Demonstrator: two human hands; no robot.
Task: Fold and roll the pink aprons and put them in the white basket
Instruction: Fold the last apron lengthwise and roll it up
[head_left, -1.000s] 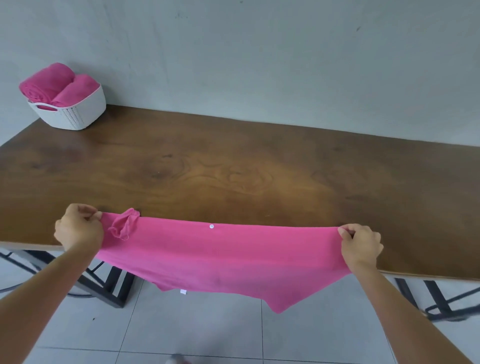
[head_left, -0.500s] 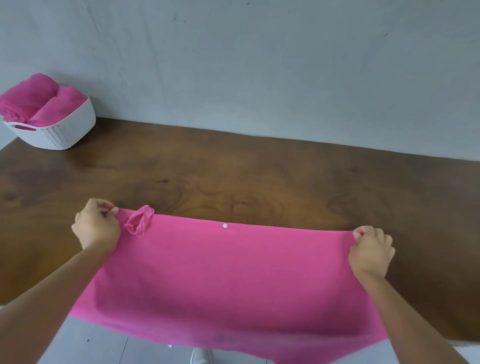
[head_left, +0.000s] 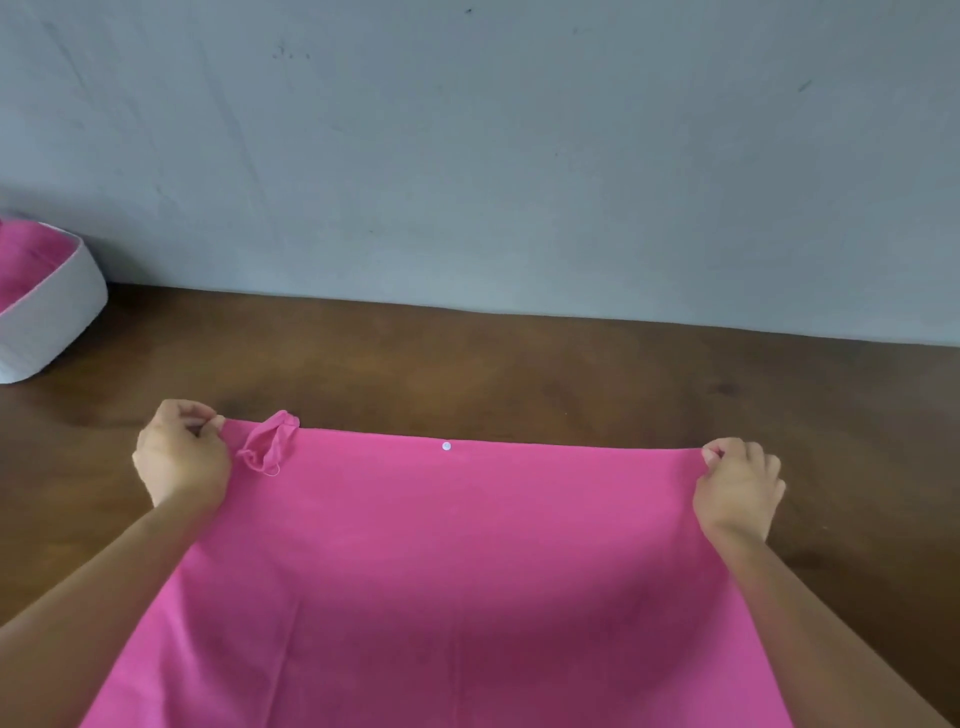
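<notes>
Spreading a pink apron (head_left: 441, 561) flat on the desk (head_left: 519, 374) before folding. The far edge should be kept taut and parallel to the wall, then lowered evenly so that no crease is trapped; the bunched strap (head_left: 270, 441) near the left corner probably needs tucking in first. Left hand (head_left: 182, 457) and right hand (head_left: 737, 488): each closed in a pinch on a far corner of the apron, fingers curled, knuckles up. Basket (head_left: 47, 317): far left on the desk, against the wall, well apart from the apron, already holding pink cloth.
</notes>
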